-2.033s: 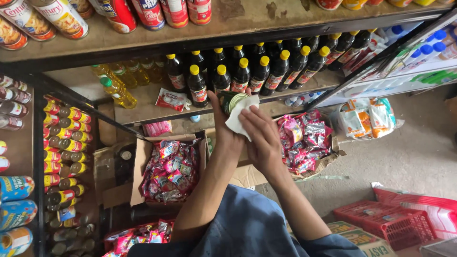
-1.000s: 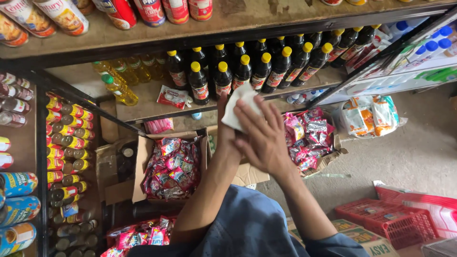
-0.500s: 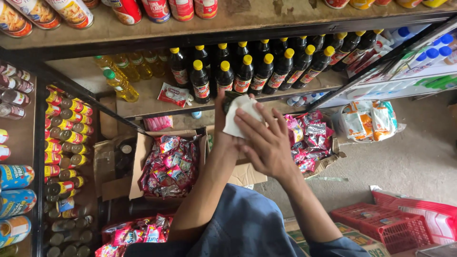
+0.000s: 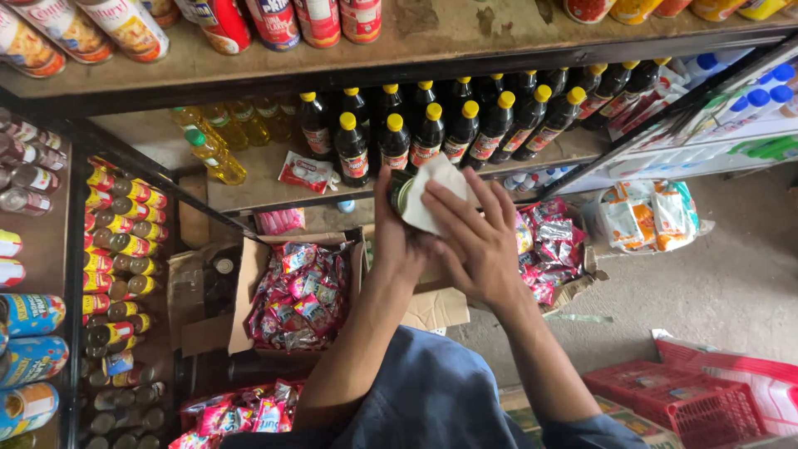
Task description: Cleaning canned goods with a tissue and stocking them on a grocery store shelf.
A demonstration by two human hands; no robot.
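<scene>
Wiping a can in front of the sauce shelf.
Left hand [image 4: 397, 237] is wrapped around a small round can [image 4: 402, 194], holding it just below the dark yellow-capped bottles [image 4: 432, 133]. Right hand [image 4: 478, 241] has fingers spread flat, pressing a white cloth [image 4: 436, 191] on the can's top. Judgement: grip the can firmly, rub in circles, stay off the bottles. Snack-packet box [image 4: 295, 291] sits below.
</scene>
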